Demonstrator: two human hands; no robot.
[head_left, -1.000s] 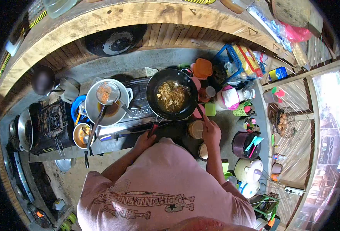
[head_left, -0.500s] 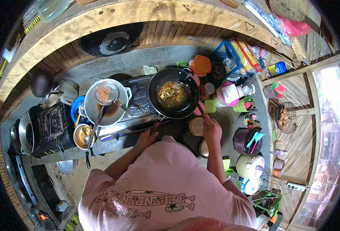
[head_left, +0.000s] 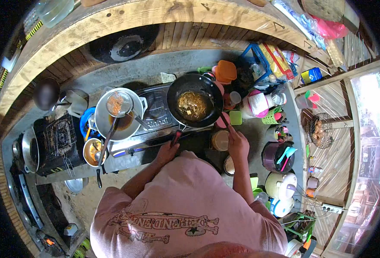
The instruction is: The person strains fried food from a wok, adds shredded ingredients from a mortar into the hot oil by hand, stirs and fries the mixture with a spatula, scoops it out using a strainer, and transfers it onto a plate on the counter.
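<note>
A black wok (head_left: pixel 197 83) sits over the right side of the gas stove, with browned noodles (head_left: pixel 191 105) heaped in its middle. My left hand (head_left: pixel 168 152) is closed around the wok's reddish-dark handle (head_left: pixel 177 137) at its near side. In my closed right hand (head_left: pixel 238 145) is the dark handle of a cooking utensil (head_left: pixel 225 120), which reaches over the wok's right rim. Its working end blends into the black wok, so I cannot make out its shape.
Left of the wok stands a large pot (head_left: pixel 100 112) with a strainer (head_left: pixel 119 104) across it. A small saucepan (head_left: pixel 91 152) of orange food is nearer me. Beside the wok are an orange container (head_left: pixel 225 71) and a lidded jar (head_left: pixel 220 141). A charred grill (head_left: pixel 61 139) lies far left.
The wok has shifted slightly up and tilted a little. The noodles inside have been gathered and turned. Both hands keep their grips and have moved slightly.
</note>
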